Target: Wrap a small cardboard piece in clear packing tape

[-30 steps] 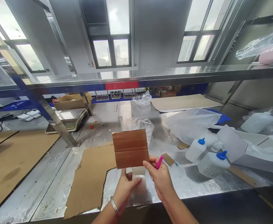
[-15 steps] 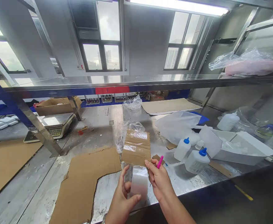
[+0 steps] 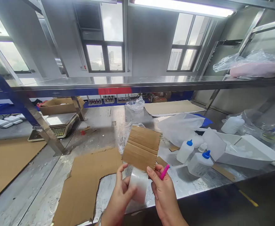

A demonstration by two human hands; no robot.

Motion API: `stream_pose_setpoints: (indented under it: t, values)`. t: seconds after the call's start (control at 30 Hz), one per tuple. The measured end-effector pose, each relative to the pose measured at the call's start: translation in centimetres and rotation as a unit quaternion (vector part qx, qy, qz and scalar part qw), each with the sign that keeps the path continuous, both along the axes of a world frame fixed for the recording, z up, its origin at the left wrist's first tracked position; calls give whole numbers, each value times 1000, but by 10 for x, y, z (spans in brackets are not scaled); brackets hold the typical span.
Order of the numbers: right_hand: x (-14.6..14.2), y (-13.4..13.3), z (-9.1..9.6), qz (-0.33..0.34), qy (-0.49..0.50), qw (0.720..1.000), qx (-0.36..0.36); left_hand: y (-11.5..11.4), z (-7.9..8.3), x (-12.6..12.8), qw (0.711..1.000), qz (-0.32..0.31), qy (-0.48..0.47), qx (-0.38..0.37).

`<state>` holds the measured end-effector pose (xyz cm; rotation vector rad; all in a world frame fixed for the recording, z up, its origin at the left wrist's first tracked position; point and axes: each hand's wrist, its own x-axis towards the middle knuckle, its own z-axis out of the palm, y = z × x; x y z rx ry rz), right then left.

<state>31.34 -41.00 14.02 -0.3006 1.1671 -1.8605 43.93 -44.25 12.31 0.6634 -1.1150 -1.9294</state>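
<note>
My right hand (image 3: 163, 188) pinches the lower corner of a small square of brown cardboard (image 3: 142, 147), held tilted above the table. A slim bright-pink object (image 3: 164, 172), perhaps a pen or a cutter, is also tucked in its fingers. Below the cardboard, my left hand (image 3: 121, 194) curls its thumb and fingers around a roll of wide clear tape (image 3: 138, 186). The tape's far side is hidden by the cardboard and the hand. A large L-shaped cardboard sheet (image 3: 83, 185) lies flat to the left of my left hand.
To the right stand two white bottles with blue caps, one nearer (image 3: 200, 164) and one behind (image 3: 185, 151), beside an open white box (image 3: 248, 153). A scale (image 3: 59, 125) is at the left near a metal post (image 3: 48, 138). A shelf edge (image 3: 151, 88) spans above the table.
The cardboard square has turned clockwise and shifted slightly right; shiny strips seen on it before no longer show. The tape roll has tilted. The view has shifted a little left.
</note>
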Motion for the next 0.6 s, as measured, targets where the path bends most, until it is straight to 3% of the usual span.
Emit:
stream_pose_setpoints:
  t: [0.1,0.17,0.37,0.6]
  values:
    - [2,3,-2,29,-3,1000,-6,-6,18,-1,998,-3,14,60]
    - [1,5,-7,51,18,999,-3,-8,23,0,998,-39,16,43]
    - [-16,14,-18,77,207,972,79,-5,17,5,998,-65,-25,-10]
    - [-16,25,-15,86,119,987,67,1,14,7,996,-72,-46,10]
